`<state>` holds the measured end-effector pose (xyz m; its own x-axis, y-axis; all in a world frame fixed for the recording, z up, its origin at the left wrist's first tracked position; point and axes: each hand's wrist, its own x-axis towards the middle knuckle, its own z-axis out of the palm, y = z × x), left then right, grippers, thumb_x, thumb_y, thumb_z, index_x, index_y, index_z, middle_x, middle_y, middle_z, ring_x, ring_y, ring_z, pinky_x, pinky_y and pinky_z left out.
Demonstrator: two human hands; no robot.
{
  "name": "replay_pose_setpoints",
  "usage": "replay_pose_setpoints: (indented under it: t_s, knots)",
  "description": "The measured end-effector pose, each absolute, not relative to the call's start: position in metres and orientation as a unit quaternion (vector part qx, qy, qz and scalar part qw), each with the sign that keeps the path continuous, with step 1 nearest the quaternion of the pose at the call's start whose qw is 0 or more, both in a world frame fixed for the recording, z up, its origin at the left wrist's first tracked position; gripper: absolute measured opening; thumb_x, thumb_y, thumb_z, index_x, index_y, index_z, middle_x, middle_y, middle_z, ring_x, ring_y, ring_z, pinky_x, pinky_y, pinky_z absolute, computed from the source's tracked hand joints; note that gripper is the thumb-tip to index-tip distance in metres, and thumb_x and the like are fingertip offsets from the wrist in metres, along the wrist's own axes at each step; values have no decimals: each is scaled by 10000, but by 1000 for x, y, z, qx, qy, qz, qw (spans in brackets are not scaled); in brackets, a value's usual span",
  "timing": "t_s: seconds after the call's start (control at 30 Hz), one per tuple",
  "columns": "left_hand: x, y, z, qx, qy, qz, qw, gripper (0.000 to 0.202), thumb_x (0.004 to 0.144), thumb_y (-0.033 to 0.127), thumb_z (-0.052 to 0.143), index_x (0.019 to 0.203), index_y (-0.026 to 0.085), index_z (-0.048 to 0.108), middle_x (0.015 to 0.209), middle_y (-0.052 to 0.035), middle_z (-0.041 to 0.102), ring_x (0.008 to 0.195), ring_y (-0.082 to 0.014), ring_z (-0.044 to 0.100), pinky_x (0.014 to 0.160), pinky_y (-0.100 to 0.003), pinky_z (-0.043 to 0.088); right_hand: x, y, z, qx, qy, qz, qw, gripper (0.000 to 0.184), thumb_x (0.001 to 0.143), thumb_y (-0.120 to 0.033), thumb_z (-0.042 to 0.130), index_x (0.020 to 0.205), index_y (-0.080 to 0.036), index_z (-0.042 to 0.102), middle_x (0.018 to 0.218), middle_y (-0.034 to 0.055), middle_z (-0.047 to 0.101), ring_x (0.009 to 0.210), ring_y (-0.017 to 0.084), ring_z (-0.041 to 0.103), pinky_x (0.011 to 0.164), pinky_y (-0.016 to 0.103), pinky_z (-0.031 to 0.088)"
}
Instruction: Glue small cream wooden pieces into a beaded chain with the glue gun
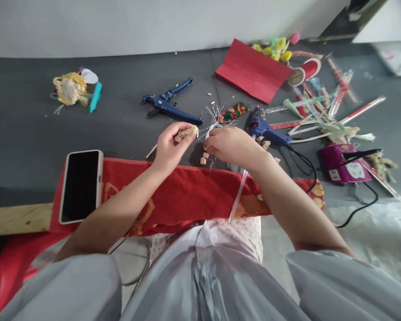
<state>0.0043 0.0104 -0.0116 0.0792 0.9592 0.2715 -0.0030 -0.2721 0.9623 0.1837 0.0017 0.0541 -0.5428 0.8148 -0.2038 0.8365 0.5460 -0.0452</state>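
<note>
Head view. Left hand (171,149) works near the middle of the surface (120,125), just beyond the red towel (183,191) laid along the near edge. Its fingers are closed, thumb against forefinger, on a beige ridged piece (186,133), held above the surface. Right hand (234,145) is just beside it, palm down, fingers bent and drawn close together; fingertips partly hidden, so cannot tell what, if anything, they grip. A thin strand (202,132) runs in the gap between the hands. A spray of white strands (216,117) fans toward the far edge from beside the right fingers; small beige blocks (203,159) lie below them, near the towel.

Beyond the left hand: blue cutter (167,104), handles spread. Toward the far edge, right of middle: red sheet (254,71), with a red spool (307,71) at its right-hand corner. Floral strip (234,113) lies between sheet and right hand. Blue glue gun (269,131) sits just right of the right hand; purple box (342,164) near the right part of the near edge.

Toward the far left corner: yellow bundle (69,89), teal tube (95,98) beside it. Phone (80,186), screen dark, rests on the towel's left end.
</note>
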Motion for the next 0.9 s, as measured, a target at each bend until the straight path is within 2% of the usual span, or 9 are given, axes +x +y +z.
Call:
replay_pose_setpoints:
  t_s: [0.1, 0.23, 0.33, 0.57, 0.73, 0.9]
  knots:
    - [5, 10, -11, 593, 404, 550, 428, 373, 770, 548, 768, 895, 200, 719, 875, -23, 728, 772, -92, 657, 731, -204, 540, 193, 4, 46, 452, 883, -122, -37, 227, 874, -140, 535, 891, -126, 761, 903, 115, 734, 850, 226, 689, 702, 321, 461]
    - [5, 8, -11, 604, 390, 579, 383, 310, 827, 502, 733, 918, 207, 705, 892, -27, 726, 796, -99, 664, 742, -215, 539, 206, 2, 34, 409, 815, -276, -303, 155, 828, -210, 648, 907, -133, 757, 804, 56, 748, 683, 133, 667, 678, 265, 547]
    - [4, 5, -10, 638, 376, 587, 327, 211, 873, 420, 709, 949, 223, 701, 911, -22, 719, 807, -94, 657, 732, -210, 521, 211, 0, 29, 383, 761, -338, -400, 172, 816, -260, 717, 932, -145, 769, 840, 56, 770, 701, 124, 689, 657, 245, 572]
    - [3, 2, -5, 671, 351, 595, 268, 106, 899, 315, 689, 974, 240, 696, 884, -9, 696, 745, -81, 607, 637, -204, 476, 213, 5, 28, 319, 781, -262, -469, 133, 819, -289, 766, 933, -226, 793, 826, 14, 761, 724, 113, 680, 652, 252, 563]
    - [2, 1, -3, 700, 339, 573, 257, 107, 881, 269, 701, 982, 235, 691, 883, -10, 683, 700, -76, 590, 614, -208, 486, 215, 4, 27, 330, 787, -235, -464, 150, 833, -314, 750, 942, -219, 791, 838, 26, 740, 703, 117, 666, 629, 264, 561]
    - [0, -1, 1, 730, 337, 545, 238, 116, 874, 233, 699, 989, 234, 685, 877, -7, 667, 731, -83, 590, 618, -208, 490, 216, 0, 30, 351, 802, -177, -449, 118, 853, -283, 703, 921, -217, 774, 847, 24, 741, 672, 113, 652, 608, 256, 550]
